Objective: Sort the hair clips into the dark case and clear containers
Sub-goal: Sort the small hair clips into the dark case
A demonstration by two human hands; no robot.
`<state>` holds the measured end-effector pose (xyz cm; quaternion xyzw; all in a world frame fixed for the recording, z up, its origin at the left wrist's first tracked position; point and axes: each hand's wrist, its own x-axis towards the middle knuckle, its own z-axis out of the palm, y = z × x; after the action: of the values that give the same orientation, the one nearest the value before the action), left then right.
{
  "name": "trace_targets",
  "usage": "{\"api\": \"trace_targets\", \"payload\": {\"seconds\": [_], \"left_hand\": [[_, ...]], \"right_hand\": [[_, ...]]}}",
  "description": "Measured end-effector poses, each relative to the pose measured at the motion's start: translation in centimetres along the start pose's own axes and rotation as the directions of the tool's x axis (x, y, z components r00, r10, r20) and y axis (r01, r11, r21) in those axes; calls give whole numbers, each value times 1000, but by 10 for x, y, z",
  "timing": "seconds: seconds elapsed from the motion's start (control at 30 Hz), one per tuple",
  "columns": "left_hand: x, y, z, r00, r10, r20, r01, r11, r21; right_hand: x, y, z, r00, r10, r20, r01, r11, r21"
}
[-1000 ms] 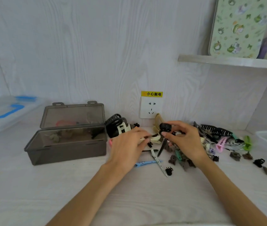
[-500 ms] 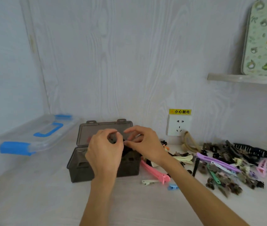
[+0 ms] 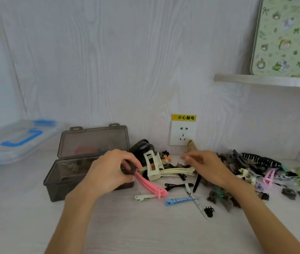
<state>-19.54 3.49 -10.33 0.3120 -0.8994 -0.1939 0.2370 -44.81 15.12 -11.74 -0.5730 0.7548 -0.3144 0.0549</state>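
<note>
The dark case (image 3: 90,173) stands open just behind the left hand (image 3: 109,173), which pinches a small dark clip (image 3: 127,168). It could slip and fall outside the case. The right hand (image 3: 207,167) hovers with loosely curled, empty fingers over the scattered hair clips (image 3: 246,173) on its right.

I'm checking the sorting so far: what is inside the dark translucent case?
Through the smoky front wall of the dark translucent case, a few small brownish clips show at its left. The left hand covers its right half, so anything there is hidden.
</note>
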Motion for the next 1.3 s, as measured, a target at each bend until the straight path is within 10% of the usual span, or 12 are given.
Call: {"api": "trace_targets", "payload": {"seconds": [0.37,0.6,0.87,1.3], "left_hand": [[38,56,67,915,366,-172,-258,856,448],[55,45,77,969,155,-195,-21,830,557],[56,47,88,975,194,-105,-113,849,516],[58,49,74,995,96,13,-91,888,451]], "right_hand": [[7,-11,24,993,-1,119,12,996,-90],[16,0,33,997,69,-42,-70,997,-30],[16,2,31,966,44,-255,-53,998,-29],[14,1,34,977,10,-213,-26,997,-74]]}}
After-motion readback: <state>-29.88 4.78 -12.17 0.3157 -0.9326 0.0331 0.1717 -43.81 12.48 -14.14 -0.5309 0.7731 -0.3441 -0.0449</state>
